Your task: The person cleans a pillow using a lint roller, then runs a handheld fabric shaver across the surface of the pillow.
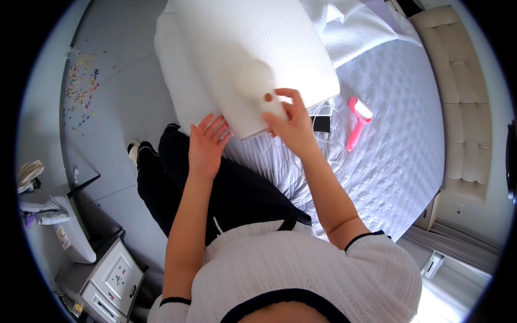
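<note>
My right hand [291, 123] is closed round the handle of a white fabric shaver [256, 81] with a round head and a small brown button. The round head is over a white textured cover [253, 32], a folded, padded-looking piece on the bed; whether they touch I cannot tell. My left hand [207, 141] holds nothing, its fingers spread beside the near edge of the cover. A pink lint roller [357, 121] lies on the bed to the right of my right hand.
A black charger block [321, 124] with a white cable lies on the quilted grey mattress [398, 107]. A beige padded headboard [464, 97] stands at the right. Small colourful bits [81, 91] are scattered on the floor at left, above a white cabinet [116, 277].
</note>
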`<state>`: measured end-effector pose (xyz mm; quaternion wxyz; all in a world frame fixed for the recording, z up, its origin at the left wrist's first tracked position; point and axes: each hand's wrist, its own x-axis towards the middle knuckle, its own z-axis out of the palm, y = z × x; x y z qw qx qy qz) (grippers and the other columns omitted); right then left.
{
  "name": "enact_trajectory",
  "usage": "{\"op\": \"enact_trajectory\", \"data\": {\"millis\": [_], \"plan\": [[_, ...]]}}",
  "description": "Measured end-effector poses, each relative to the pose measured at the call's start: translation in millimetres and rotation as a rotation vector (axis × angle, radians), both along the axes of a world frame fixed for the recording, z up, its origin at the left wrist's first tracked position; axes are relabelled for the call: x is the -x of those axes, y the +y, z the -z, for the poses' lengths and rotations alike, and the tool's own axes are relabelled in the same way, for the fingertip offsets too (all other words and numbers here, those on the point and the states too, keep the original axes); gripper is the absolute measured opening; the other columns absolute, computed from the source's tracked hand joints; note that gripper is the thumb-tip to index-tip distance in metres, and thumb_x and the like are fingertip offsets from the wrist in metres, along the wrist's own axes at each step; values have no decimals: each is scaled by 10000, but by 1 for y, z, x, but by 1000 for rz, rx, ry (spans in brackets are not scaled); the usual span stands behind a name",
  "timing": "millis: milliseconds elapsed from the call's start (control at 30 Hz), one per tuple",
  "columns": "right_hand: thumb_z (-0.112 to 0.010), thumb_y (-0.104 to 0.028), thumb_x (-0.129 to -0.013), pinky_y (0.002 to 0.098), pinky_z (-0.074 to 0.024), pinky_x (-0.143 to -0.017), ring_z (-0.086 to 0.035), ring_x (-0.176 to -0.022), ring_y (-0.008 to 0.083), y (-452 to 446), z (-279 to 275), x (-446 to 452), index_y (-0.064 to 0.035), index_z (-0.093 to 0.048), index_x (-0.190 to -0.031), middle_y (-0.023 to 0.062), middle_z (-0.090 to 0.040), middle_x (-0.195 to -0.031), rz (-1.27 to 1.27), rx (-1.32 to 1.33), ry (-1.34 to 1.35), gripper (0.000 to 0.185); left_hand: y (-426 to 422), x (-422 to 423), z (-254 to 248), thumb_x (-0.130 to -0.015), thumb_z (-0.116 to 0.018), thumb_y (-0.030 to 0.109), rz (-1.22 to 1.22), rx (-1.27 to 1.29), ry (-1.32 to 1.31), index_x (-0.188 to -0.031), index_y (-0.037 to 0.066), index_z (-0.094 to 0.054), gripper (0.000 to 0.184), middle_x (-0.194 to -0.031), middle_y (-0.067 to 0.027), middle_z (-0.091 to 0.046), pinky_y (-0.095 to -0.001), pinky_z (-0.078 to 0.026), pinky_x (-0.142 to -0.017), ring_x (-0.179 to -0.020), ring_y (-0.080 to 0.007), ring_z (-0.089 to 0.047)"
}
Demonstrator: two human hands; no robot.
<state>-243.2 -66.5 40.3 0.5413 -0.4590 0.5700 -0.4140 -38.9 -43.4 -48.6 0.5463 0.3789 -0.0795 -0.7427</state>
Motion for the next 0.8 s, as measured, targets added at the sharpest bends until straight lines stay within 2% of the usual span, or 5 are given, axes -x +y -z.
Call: {"op": "enact_trajectory", "data": {"millis": [233,400,633,733,800], "plan": [[-664,-129,-856,256,-486,-538,-599,-610,115,-44,29,75,-15,-505,-1225,104,-644,-809,345,233,414,418,-10,1,4,-1017,-245,537,3,-37,119,-1406,29,-386,655,-1434,-196,-410,-483,-312,-1104,-1324,-331,-389],[-670,-138,-847,265,-451,-544,-553,-585,113,-54,23,64,14,-454,-1258,107,-638,-802,359,315,672,489,-11,-4,9,-1019,-246,532,-2,-20,166,-1403,27,-405,654,-1406,-183,-451,-476,-323,-1098,-1316,-316,-407],[-694,-103,-847,264,-461,-541,-561,-632,109,-40,-10,1,22,-458,-1241,109,-634,-816,41,128,338,476,-13,-5,10,-1017,-263,543,-17,-50,191,-1398,23,-409,661,-1392,-184,-471,-469,-331,-1093,-1323,-312,-410],[-708,-104,-815,349,-519,-679,-664,-790,297,-30,-29,-16,-22,-501,-1253,195,-644,-941,-266,420,728,491,-13,-4,11,-1010,-288,549,-42,-61,205,-1380,26,-427,656,-1392,-183,-468,-471,-332,-1094,-1314,-313,-418],[-708,-113,-808,365,-522,-678,-663,-791,317,-27,-44,-20,-40,-500,-1255,191,-640,-930,-477,478,810,499,-13,-3,14,-995,-332,565,-76,-70,241,-1358,36,-428,648,-1378,-181,-472,-470,-332,-1094,-1303,-309,-429]]}}
